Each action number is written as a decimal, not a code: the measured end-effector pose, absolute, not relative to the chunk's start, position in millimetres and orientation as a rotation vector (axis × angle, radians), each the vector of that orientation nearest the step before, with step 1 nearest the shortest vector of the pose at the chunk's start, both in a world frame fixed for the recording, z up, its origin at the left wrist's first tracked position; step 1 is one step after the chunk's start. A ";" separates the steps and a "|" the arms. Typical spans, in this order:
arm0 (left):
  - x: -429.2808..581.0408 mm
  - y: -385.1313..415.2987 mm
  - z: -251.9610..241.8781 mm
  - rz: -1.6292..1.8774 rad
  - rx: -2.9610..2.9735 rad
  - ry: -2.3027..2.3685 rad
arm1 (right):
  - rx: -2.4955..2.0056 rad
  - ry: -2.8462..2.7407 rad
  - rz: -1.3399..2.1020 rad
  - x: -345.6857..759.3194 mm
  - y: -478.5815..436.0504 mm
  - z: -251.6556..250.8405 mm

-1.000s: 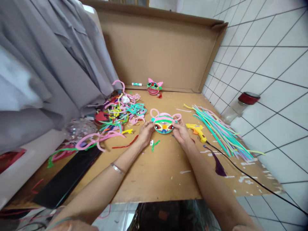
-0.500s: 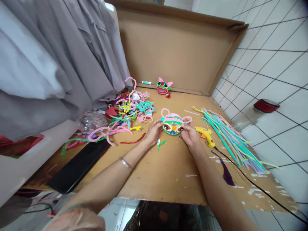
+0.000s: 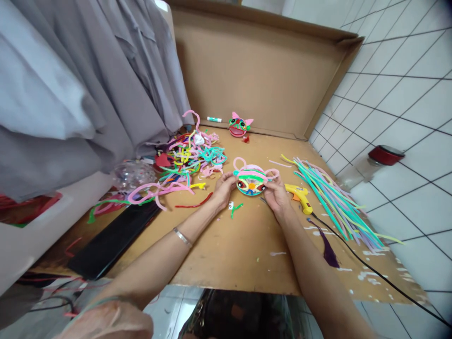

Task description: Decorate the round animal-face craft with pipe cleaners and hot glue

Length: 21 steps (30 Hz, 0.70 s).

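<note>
Between my two hands is a round pipe-cleaner animal face [image 3: 251,182], with pink loop ears, green and pink bands across the top, red-and-black eyes and an orange nose. My left hand [image 3: 225,188] is closed on its left edge. On the opposite edge, the fingers of my right hand [image 3: 277,195] pinch it near the right eye. The face is held just above the tabletop, turned towards me. Below my left hand lie a short green pipe-cleaner piece [image 3: 236,209] and a small white scrap [image 3: 230,205]. A yellow glue gun [image 3: 299,197] lies right of my right hand.
A bundle of pastel pipe cleaners [image 3: 339,202] and a purple tassel [image 3: 329,249] lie to the right, crossed by a black cord [image 3: 374,271]. Tangled pipe cleaners [image 3: 197,155] fill the left, near a black case [image 3: 113,240]. A finished-looking face [image 3: 238,126] stands by the cardboard wall [image 3: 254,70].
Both hands keep hold of the animal face, which has barely moved. The whole view has shifted slightly.
</note>
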<state>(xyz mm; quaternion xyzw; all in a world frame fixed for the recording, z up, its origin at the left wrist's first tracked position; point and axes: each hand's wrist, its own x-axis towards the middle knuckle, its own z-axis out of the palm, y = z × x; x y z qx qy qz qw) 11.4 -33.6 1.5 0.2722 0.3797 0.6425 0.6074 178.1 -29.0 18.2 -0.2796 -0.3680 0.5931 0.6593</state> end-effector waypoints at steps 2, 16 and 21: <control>8.2 -35.7 3.2 1.610 0.713 1.019 | -0.652 -0.849 1.316 176.3 -30.0 17.9; 2.0 -61.2 12.6 1.415 2.665 1.279 | -0.689 -0.726 1.247 165.5 -29.2 11.0; 4.0 -58.1 8.6 1.301 2.698 1.296 | -0.671 -0.713 1.257 163.9 -29.4 10.6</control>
